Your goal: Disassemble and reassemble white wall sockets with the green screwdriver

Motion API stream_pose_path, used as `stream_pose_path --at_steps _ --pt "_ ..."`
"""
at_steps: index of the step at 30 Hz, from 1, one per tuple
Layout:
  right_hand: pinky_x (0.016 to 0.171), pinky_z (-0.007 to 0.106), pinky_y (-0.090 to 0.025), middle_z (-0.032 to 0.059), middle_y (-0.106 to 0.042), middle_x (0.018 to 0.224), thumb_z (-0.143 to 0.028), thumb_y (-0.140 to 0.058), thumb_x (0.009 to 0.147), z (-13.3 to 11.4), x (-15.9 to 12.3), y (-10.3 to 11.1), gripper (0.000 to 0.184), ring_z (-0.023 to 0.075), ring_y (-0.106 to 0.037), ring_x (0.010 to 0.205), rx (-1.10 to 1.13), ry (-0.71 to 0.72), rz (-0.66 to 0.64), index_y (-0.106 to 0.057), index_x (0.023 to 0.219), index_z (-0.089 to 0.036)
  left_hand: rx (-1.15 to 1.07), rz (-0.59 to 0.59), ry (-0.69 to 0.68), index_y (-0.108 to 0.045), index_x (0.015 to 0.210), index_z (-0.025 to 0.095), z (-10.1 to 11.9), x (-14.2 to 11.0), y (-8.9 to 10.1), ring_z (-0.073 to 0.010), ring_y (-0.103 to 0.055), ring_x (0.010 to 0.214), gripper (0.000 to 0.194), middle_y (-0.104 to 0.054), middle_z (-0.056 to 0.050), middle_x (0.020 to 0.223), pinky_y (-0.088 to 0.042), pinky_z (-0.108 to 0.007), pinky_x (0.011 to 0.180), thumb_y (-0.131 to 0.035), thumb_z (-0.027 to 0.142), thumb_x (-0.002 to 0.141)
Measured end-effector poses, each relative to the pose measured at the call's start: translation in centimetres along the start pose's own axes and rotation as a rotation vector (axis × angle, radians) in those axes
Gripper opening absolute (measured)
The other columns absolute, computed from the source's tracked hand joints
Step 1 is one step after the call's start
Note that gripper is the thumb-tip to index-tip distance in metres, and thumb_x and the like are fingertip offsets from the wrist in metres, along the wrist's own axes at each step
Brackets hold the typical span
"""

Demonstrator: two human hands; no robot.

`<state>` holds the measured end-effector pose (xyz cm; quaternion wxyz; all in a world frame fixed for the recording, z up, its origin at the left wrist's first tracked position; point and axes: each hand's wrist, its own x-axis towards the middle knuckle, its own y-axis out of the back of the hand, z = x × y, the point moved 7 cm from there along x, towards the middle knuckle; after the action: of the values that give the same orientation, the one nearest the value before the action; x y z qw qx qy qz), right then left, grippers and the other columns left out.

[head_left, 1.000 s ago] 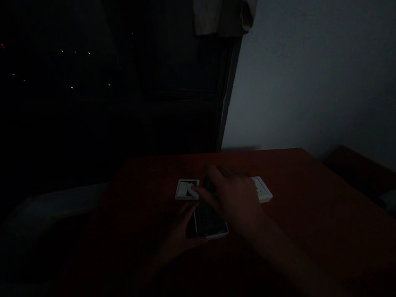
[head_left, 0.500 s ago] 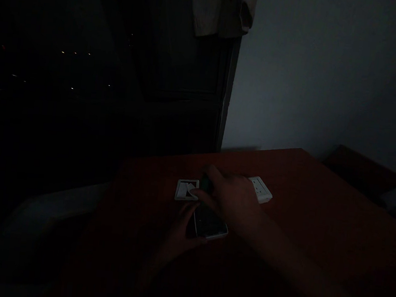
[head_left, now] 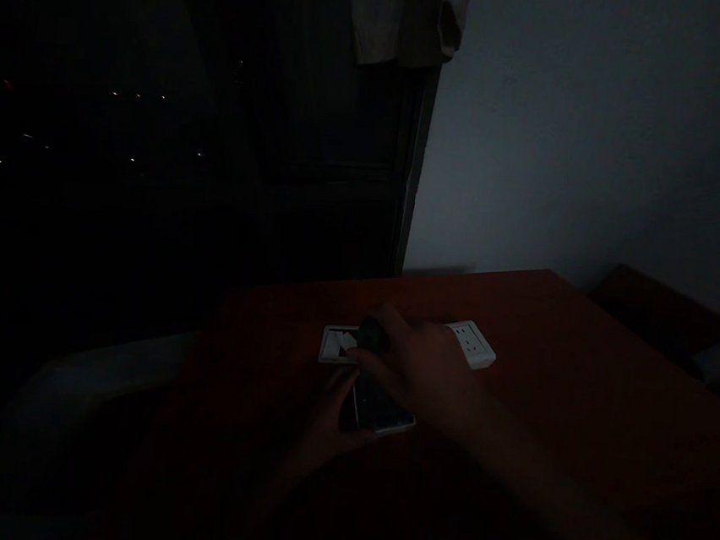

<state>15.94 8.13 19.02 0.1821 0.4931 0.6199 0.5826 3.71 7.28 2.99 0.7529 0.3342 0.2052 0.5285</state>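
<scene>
The room is very dark. My left hand [head_left: 323,423] grips the left edge of a flat dark rectangular piece with a pale rim [head_left: 381,408] lying on the reddish table [head_left: 565,383]. My right hand [head_left: 421,362] reaches over it, fingers closed round a small dark rounded object [head_left: 371,336] held just above that piece. A white switch frame [head_left: 337,342] lies right behind my fingertips. A white socket plate [head_left: 473,342] sits behind my right hand.
A dark door [head_left: 337,115] with pale cloth [head_left: 407,11] hanging over its top stands behind the table. A light wall [head_left: 590,131] fills the right. A low dark red piece [head_left: 661,316] sits at the far right.
My right hand's fingers have curled in and lifted the small dark object slightly, showing more of the socket plate behind. My left hand has stayed put.
</scene>
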Motion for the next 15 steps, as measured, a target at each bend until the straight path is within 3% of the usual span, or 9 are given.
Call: stream_pose_path --at_steps 7,12,15 --pt "0.046 0.026 -0.022 0.0056 -0.068 0.067 -0.058 -0.047 0.088 0.2 -0.1 -0.4 0.041 0.0198 -0.063 0.055 -0.135 -0.074 0.102 -0.051 0.095 -0.018 0.005 -0.012 0.021 -0.039 0.139 0.022 -0.2 0.1 -0.1 -0.0359 -0.032 0.136 0.082 -0.037 -0.013 0.147 -0.030 -0.052 0.110 -0.076 0.032 0.068" --pt "0.050 0.025 -0.031 0.0023 -0.067 0.071 -0.045 -0.059 0.082 1.2 -0.3 -0.2 0.030 0.0176 -0.062 0.059 0.122 -0.103 0.070 -0.052 0.097 -0.020 -0.046 0.010 -0.007 -0.036 0.141 0.025 -0.5 0.0 -0.2 -0.0352 -0.033 0.135 0.084 -0.037 -0.011 0.147 -0.032 -0.050 0.110 -0.077 0.034 0.067" --pt "0.053 0.025 -0.037 0.0012 -0.066 0.074 -0.036 -0.064 0.077 3.8 -0.7 0.5 0.022 0.0159 -0.060 0.063 0.350 -0.219 0.133 -0.055 0.089 -0.020 -0.097 0.018 -0.023 -0.036 0.141 0.026 -1.0 -0.1 -0.5 -0.0320 -0.035 0.134 0.083 -0.037 -0.010 0.147 -0.031 -0.048 0.111 -0.076 0.032 0.068"
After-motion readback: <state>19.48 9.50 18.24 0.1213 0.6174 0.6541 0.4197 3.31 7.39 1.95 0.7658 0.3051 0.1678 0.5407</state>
